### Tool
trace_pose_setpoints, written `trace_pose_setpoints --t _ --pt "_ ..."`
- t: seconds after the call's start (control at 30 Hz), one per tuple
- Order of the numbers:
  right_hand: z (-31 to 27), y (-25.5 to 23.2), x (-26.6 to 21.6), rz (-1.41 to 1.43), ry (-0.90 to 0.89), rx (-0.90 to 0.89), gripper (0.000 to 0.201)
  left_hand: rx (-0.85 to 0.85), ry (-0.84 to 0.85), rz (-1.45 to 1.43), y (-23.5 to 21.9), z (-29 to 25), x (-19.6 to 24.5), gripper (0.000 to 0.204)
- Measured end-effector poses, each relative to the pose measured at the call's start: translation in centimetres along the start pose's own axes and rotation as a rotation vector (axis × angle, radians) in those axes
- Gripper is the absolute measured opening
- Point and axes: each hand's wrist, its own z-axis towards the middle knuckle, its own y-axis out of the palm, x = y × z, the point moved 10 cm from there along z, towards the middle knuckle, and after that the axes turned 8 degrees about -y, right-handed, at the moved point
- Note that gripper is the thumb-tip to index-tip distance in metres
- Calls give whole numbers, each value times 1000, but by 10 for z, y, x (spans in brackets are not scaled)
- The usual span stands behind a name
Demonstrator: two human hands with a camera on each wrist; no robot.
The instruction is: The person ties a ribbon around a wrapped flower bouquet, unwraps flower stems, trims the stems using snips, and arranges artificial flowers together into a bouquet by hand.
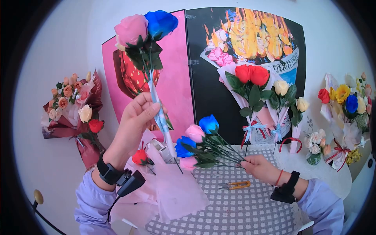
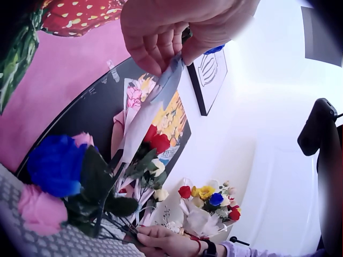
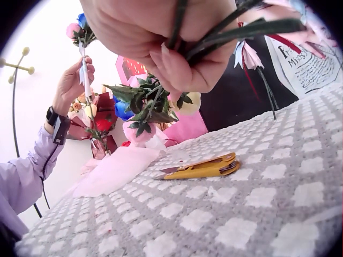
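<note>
My left hand [image 1: 137, 117] is raised at the left and grips a small bouquet by stems wrapped in pale blue-and-white paper [image 1: 163, 127]. Atop it are a pink rose [image 1: 131, 30] and a blue rose [image 1: 161, 23], with a bit of cream bloom behind and green leaves below. Low over the table, my right hand [image 1: 260, 168] holds the stem ends [image 3: 214, 40] of a loose bunch. Its heads point left: blue roses [image 1: 208, 123] and pink roses [image 1: 195, 133], with dark leaves. In the left wrist view, thumb and fingers pinch the wrap.
Yellow-handled thread snips [image 1: 237, 185] lie on the grey checked tablecloth [image 1: 219, 211]. Pink wrapping sheets [image 1: 182, 192] and a red rose [image 1: 139, 156] are at the left. Wrapped red roses [image 1: 252, 74] stand behind; larger bouquets flank both sides, with a small glass vase [image 1: 313, 158] at right.
</note>
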Motion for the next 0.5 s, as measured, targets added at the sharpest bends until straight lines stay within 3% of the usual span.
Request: trace_pose_setpoints --t 0.2,0.27,0.3,0.37,0.5 --pt "26 0 39 -73 121 -35 27 -5 -46 11 12 -6 -26 14" --pt "33 -6 37 -649 -62 -43 24 -7 -123 9 15 -5 -40 12" --pt "32 -3 40 -649 -63 -54 24 -24 -140 16 16 -4 -46 10" --pt "20 -1 -2 -1028 -452 138 22 -48 -157 9 23 -5 -52 11" --pt "9 13 -50 -1042 -493 98 28 -101 -248 -59 38 -4 -79 11"
